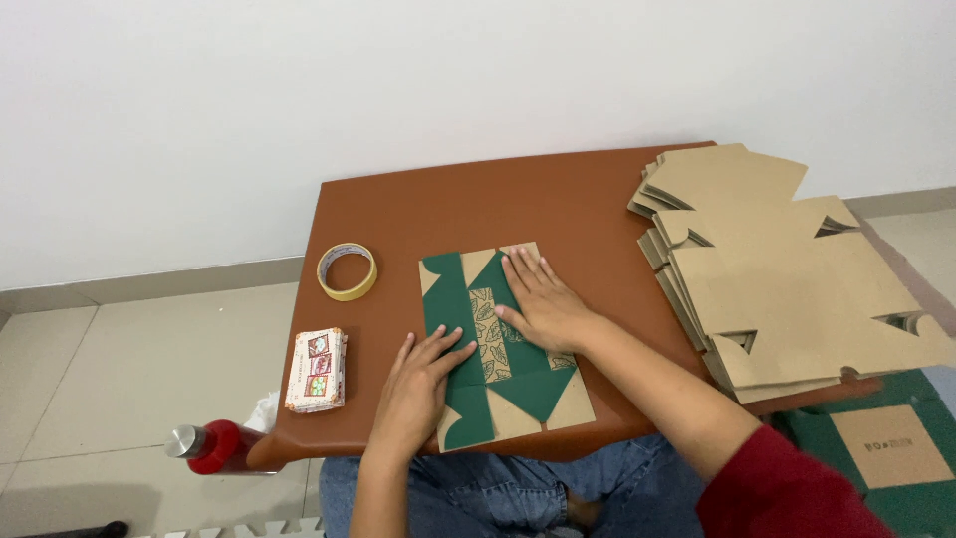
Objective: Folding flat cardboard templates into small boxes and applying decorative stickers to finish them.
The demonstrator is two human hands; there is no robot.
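A flat cardboard box blank point(468, 299), dark green and tan with a leaf-patterned strip down its middle, lies on the brown table point(558, 199) in front of me. My left hand point(416, 384) presses flat on its lower left part, fingers spread. Over the blank's upper middle, my right hand point(543, 304) lies palm down, fingers pointing to the far left. Neither hand grips anything.
A roll of yellow tape point(347, 271) sits left of the blank. Nearer the front left edge is a small stack of printed cards point(318, 371). At the table's right side lies a pile of unfolded brown cardboard blanks point(787, 269). A red bottle point(214, 445) stands on the floor.
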